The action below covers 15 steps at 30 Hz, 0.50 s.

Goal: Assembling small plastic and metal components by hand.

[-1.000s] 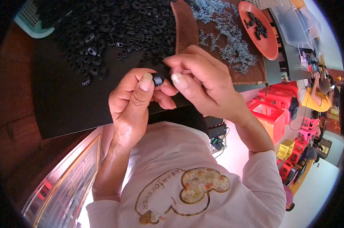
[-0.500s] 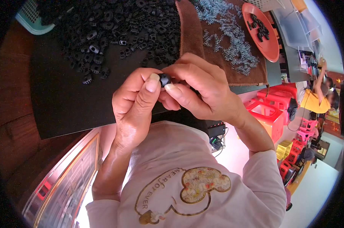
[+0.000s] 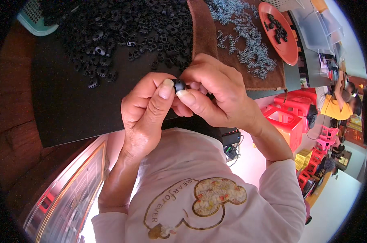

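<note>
One orange plate point(image 3: 288, 54), many springs point(image 3: 256, 60), many black parts point(image 3: 151, 28)

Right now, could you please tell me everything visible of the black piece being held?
The black piece is small, rounded where it shows and faintly shiny, like smooth plastic. The left grip pinches it from the left, the right grip from the right, over the black tabletop. Its far side, ends and exact tilt are hidden or unclear.

Single head-worn fisheye view from above, facing down, near both hands point(image 3: 145, 109).
</note>
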{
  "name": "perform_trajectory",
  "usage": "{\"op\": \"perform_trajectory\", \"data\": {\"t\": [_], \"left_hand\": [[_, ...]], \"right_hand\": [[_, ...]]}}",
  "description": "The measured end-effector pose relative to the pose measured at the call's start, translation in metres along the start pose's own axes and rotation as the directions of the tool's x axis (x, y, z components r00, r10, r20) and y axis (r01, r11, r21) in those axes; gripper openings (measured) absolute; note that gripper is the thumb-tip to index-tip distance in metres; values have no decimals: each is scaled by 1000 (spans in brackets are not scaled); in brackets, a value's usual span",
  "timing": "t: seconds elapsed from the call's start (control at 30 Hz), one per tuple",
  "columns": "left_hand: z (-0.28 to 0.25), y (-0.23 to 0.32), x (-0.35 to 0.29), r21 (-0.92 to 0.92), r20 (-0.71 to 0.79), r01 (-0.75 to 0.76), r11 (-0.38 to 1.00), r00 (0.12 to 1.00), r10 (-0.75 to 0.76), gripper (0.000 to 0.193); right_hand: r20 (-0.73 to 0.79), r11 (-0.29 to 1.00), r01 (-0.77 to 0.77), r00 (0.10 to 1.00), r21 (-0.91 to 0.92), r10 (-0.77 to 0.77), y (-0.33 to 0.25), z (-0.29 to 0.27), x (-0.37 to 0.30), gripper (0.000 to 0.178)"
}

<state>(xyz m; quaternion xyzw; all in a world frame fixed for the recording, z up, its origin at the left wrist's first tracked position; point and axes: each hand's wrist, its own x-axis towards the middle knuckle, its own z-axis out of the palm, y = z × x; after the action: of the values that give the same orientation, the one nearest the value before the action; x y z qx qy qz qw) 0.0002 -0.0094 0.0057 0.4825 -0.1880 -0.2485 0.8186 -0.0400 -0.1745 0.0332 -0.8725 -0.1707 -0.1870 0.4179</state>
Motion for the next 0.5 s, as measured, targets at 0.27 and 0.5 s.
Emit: {"op": "perform_trajectory", "data": {"t": [0.27,0.5], "left_hand": [[3,0,-1,-5,-19,11,1000,1000,-11,26],[2,-1,-1,-7,-12,10,1000,1000,-10,25]], "right_hand": [[-9,1000,-24,1000,-3,24,-1,0,-1,17],[-14,1000,-18,1000,11,18,-2,-2,0,16]]}}
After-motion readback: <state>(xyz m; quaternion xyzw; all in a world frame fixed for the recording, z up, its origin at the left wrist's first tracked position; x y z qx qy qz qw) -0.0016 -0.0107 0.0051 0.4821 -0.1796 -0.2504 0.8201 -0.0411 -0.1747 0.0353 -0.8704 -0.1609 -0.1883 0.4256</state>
